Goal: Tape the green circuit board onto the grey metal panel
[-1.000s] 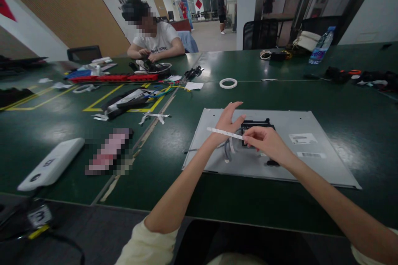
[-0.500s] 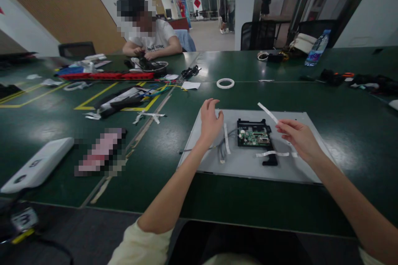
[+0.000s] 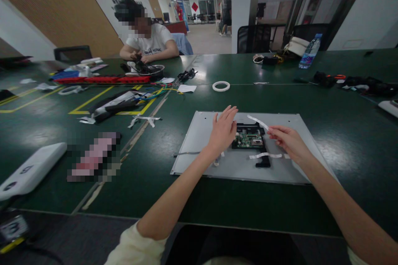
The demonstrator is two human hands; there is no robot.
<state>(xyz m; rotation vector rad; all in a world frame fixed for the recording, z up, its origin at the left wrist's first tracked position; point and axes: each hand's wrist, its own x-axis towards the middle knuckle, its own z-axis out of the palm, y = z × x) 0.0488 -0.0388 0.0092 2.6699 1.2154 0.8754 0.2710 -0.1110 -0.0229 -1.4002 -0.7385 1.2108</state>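
A flat light-grey panel (image 3: 200, 130) lies on the table. On it sits a green circuit board (image 3: 247, 140) in a black bracket (image 3: 263, 160), with a strip of white tape (image 3: 264, 156) across the bracket's lower part. My left hand (image 3: 223, 131) is open, fingers stretched out, at the board's left edge; whether it touches cannot be told. It hides part of the grey cable (image 3: 189, 153) and another tape strip. Between thumb and fingers, my right hand (image 3: 287, 141) pinches a loose tape strip (image 3: 257, 121), its free end pointing left above the bracket's top.
Beyond the panel lies a roll of white tape (image 3: 221, 86). Leftward are a pixelated pink phone-like object (image 3: 95, 155), a white power bank (image 3: 32, 172) and a cable bundle (image 3: 120, 103). Across the table sits a person (image 3: 152, 43); a water bottle (image 3: 310, 51) stands far right.
My left hand has moved right and flattened over the board's left side, covering the tape strip there. My right hand has brought its strip lower and closer to the bracket. The view has shifted slightly.
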